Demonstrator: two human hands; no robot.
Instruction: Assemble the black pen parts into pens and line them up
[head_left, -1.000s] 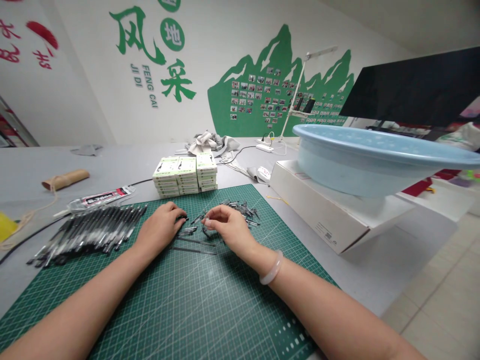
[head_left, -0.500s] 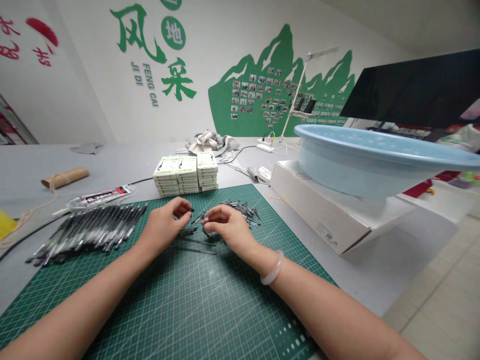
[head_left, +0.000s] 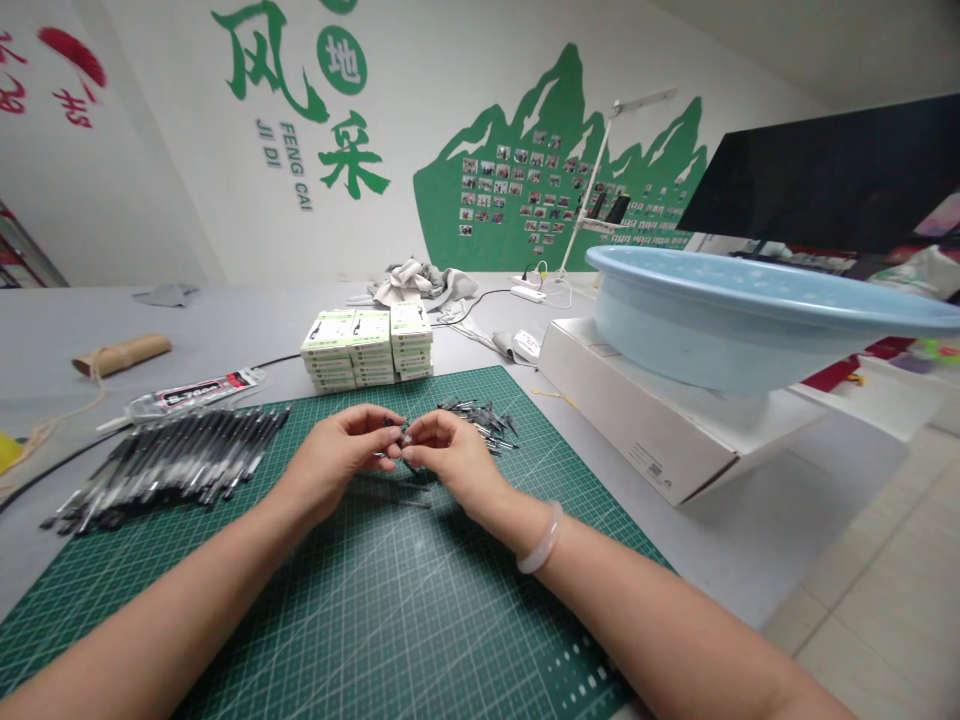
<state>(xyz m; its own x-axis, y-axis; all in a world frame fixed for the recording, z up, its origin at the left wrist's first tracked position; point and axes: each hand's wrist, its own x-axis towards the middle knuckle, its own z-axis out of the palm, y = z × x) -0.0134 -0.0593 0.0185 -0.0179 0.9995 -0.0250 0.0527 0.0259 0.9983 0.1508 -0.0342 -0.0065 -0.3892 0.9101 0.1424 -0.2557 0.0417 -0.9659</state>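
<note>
Over the green cutting mat [head_left: 420, 620], my left hand [head_left: 349, 450] and my right hand [head_left: 454, 455] meet at the fingertips. My left hand pinches a small black pen part, largely covered by the fingers. Between my right thumb and fingers is a tiny pale piece, too small to make out. Thin dark rods like pen refills [head_left: 397, 492] lie on the mat just below my hands. Beyond my right hand is a loose pile of small black and silver pen parts [head_left: 487, 428]. Left of my left hand, many black-and-clear pens [head_left: 180, 455] lie side by side.
Stacked small white-and-green boxes [head_left: 365, 350] stand behind the mat. A clear plastic packet [head_left: 191, 393] and a brown roll [head_left: 122, 354] lie at the left. To the right, a light-blue basin [head_left: 697, 335] rests on a white carton [head_left: 637, 425]. Crumpled cloth [head_left: 424, 283] lies at the back.
My left hand has moved right, bringing its black part against the fingertips of my right hand. My right hand has stayed nearly in place. The view has shifted slightly.
</note>
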